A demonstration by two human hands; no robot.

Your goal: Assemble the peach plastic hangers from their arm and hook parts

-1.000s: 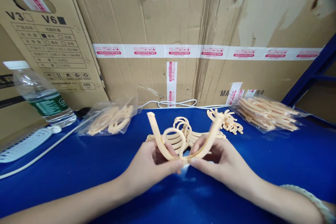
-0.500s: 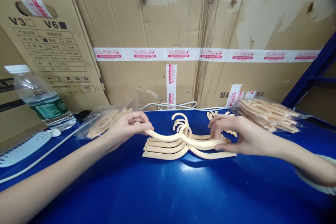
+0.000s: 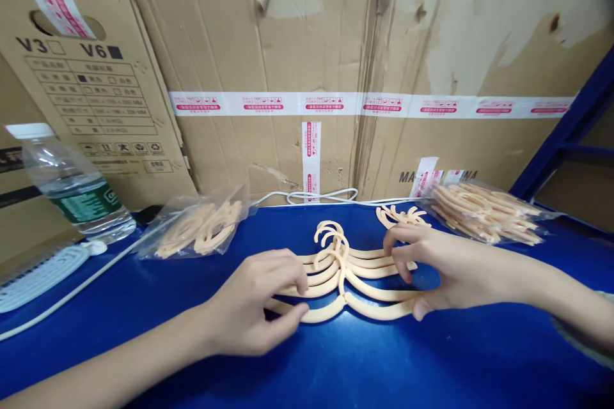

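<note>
Several beige hangers (image 3: 330,278) lie overlapped on the blue table, their curved hooks pointing toward the back. The nearest hanger (image 3: 371,311) has its two arms spread left and right from a middle joint. Over the left ends of the hangers is my left hand (image 3: 261,303), thumb and fingers apart around the front arms and hiding their tips. At the right ends my right hand (image 3: 444,262) is spread, its thumb by the nearest hanger's tip and its fingers above the arms behind. Neither hand is closed on a hanger.
Behind my right hand lie loose curved beige pieces (image 3: 403,216) and a bag of beige parts (image 3: 484,211). Another bag (image 3: 201,227) is at the left, near a water bottle (image 3: 79,188), a pale hairbrush (image 3: 45,278) and a white cable (image 3: 91,275). Cardboard (image 3: 268,45) stands behind.
The hanger that both hands held above the stack is now down among the others. My left hand has moved right and nearer and opened; my right hand has opened. The stack sits slightly nearer.
</note>
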